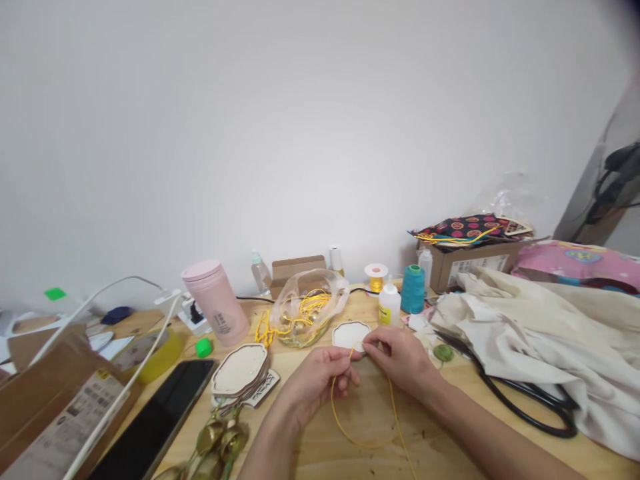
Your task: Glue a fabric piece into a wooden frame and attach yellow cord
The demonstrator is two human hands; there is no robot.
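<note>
A thin yellow cord (336,417) runs between my two hands and hangs in a loop over the wooden table, its tail trailing toward the near edge. My left hand (320,377) pinches it between thumb and forefinger. Close by on the right, my right hand (400,353) also grips the cord with its fingertips, which nearly meet those of the left. Just behind the fingers lies a white scalloped plaque (350,335), partly covered by them. A white squeeze bottle (389,307) with a yellow label stands behind my right hand.
Left of my hands are stacked wooden plaques (240,370), brass bells (213,437), a phone (155,420) and a pink tumbler (217,303). Behind are a plastic bag (333,287) with yellow cord and a teal thread spool (413,290). Black scissors (530,403) and cream cloth (540,340) lie right.
</note>
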